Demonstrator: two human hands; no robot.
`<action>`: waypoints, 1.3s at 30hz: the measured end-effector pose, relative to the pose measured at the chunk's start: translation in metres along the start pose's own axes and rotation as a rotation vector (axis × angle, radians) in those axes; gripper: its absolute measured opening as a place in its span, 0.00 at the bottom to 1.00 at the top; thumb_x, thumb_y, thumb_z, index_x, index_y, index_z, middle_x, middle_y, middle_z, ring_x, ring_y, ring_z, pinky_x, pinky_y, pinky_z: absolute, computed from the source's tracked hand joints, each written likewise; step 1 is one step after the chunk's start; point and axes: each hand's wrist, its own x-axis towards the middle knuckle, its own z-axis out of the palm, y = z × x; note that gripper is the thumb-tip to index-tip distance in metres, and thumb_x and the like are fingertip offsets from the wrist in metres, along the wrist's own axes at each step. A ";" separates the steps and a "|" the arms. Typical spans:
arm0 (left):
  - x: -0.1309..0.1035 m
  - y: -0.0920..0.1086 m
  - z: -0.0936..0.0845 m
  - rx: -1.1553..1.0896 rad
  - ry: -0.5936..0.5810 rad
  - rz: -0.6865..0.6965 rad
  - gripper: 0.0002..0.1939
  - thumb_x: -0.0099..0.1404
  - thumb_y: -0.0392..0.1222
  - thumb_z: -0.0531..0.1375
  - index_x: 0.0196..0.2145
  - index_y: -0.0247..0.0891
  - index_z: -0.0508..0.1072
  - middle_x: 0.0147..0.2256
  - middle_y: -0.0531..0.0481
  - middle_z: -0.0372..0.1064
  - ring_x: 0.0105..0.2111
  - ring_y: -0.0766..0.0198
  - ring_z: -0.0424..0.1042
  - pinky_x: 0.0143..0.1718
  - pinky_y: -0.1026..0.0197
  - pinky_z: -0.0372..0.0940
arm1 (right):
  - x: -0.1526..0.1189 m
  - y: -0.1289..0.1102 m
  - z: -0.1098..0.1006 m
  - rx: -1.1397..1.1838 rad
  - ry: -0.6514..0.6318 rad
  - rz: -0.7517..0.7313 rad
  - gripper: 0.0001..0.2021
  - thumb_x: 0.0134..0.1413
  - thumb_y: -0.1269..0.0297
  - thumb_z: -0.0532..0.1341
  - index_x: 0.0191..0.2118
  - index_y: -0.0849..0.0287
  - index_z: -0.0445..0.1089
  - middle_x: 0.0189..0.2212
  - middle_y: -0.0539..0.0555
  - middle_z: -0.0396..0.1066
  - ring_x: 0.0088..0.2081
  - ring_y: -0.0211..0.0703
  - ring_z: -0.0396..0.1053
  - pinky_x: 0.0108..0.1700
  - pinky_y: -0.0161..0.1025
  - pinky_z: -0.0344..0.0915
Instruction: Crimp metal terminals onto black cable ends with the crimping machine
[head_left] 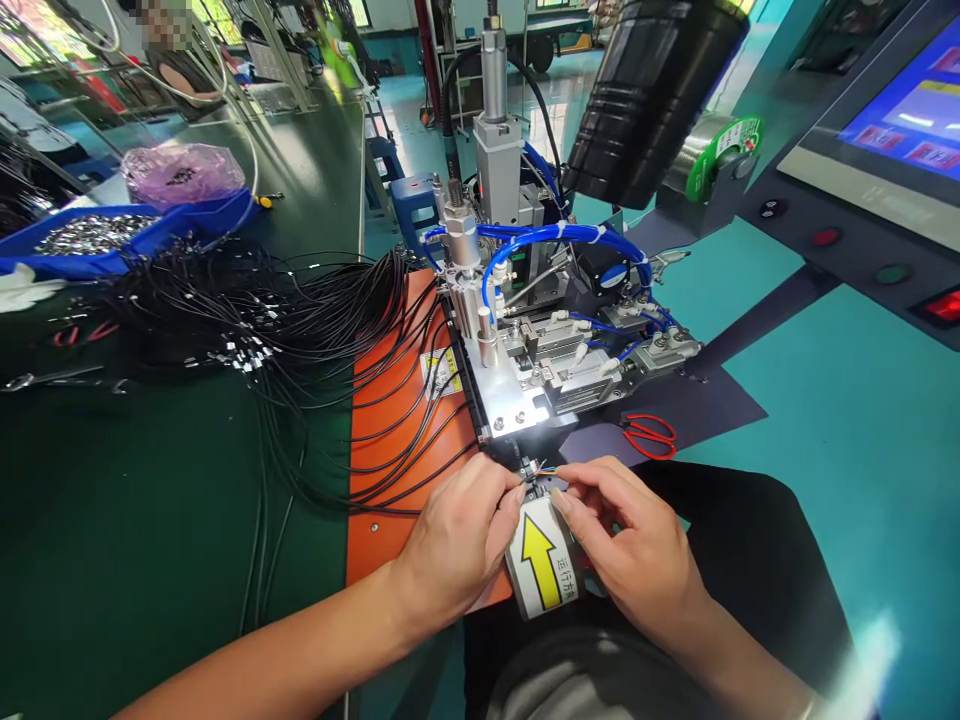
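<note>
The left hand (pixel 469 515) reaches in over the right edge of the orange plate (pixel 405 500), its thumb and forefinger drawn nearly together at the small metal clamp (pixel 530 468); what they pinch, if anything, is hidden. The right hand (pixel 634 535) comes from the other side, fingers curled, forefinger tip at the ends of the thin coloured wires (pixel 549 471) and thumb a little apart below it; I cannot tell whether it grips them. The wires lie at the clamp, in the narrow gap between both hands, just in front of the machine (pixel 517 385). That front edge bounds the room ahead, and the arrow label (pixel 544 565) sits just below the fingertips. On the left, black cables (pixel 360 300) cross the orange plate from the green bench (pixel 127 520) up to the machine's side, crowding the space beyond the left hand. The right side is looser: red scissors (pixel 651 436) lie near the right hand on a dark base (pixel 712 405), whose edge gives onto teal floor (pixel 840 430). Higher up, a black tube (pixel 652 100) and the screen (pixel 911 110) overhang.
</note>
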 end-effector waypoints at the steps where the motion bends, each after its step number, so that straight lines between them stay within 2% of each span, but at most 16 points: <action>1: 0.000 0.000 0.000 0.002 0.002 0.000 0.08 0.71 0.37 0.53 0.35 0.36 0.69 0.32 0.49 0.63 0.33 0.64 0.63 0.34 0.61 0.58 | -0.001 0.000 0.000 -0.018 0.009 -0.038 0.09 0.62 0.66 0.60 0.47 0.53 0.72 0.36 0.50 0.66 0.30 0.33 0.65 0.33 0.32 0.66; 4: -0.001 0.000 -0.001 0.013 0.002 -0.008 0.08 0.71 0.37 0.53 0.34 0.36 0.69 0.32 0.49 0.63 0.33 0.64 0.63 0.34 0.61 0.58 | -0.001 0.000 0.001 -0.042 0.023 -0.102 0.10 0.63 0.68 0.60 0.48 0.53 0.71 0.36 0.50 0.66 0.31 0.33 0.65 0.34 0.32 0.65; 11: -0.001 -0.001 0.002 0.045 -0.002 0.022 0.09 0.71 0.37 0.53 0.34 0.35 0.70 0.31 0.49 0.63 0.32 0.64 0.62 0.32 0.61 0.58 | 0.000 0.000 0.002 -0.026 0.022 -0.087 0.09 0.63 0.67 0.60 0.47 0.52 0.71 0.36 0.50 0.65 0.31 0.33 0.64 0.33 0.32 0.65; 20: 0.000 -0.001 0.001 0.055 -0.013 0.044 0.11 0.72 0.38 0.52 0.34 0.35 0.71 0.31 0.49 0.62 0.31 0.65 0.62 0.32 0.61 0.57 | 0.000 0.003 0.001 0.053 -0.017 0.052 0.07 0.63 0.63 0.60 0.46 0.50 0.71 0.37 0.49 0.66 0.31 0.34 0.65 0.33 0.33 0.66; 33: 0.001 0.000 -0.001 0.041 -0.053 0.030 0.12 0.72 0.38 0.51 0.33 0.36 0.71 0.31 0.49 0.62 0.32 0.65 0.62 0.33 0.61 0.58 | 0.002 -0.001 0.004 -0.083 0.061 -0.157 0.09 0.62 0.71 0.59 0.46 0.57 0.71 0.38 0.52 0.66 0.34 0.34 0.66 0.35 0.33 0.66; 39: 0.001 0.000 0.000 0.032 -0.047 0.021 0.12 0.72 0.39 0.51 0.32 0.35 0.70 0.31 0.49 0.61 0.31 0.65 0.62 0.32 0.61 0.58 | 0.003 -0.004 0.005 -0.069 0.054 -0.132 0.09 0.62 0.70 0.60 0.46 0.58 0.72 0.38 0.53 0.66 0.34 0.35 0.65 0.35 0.35 0.66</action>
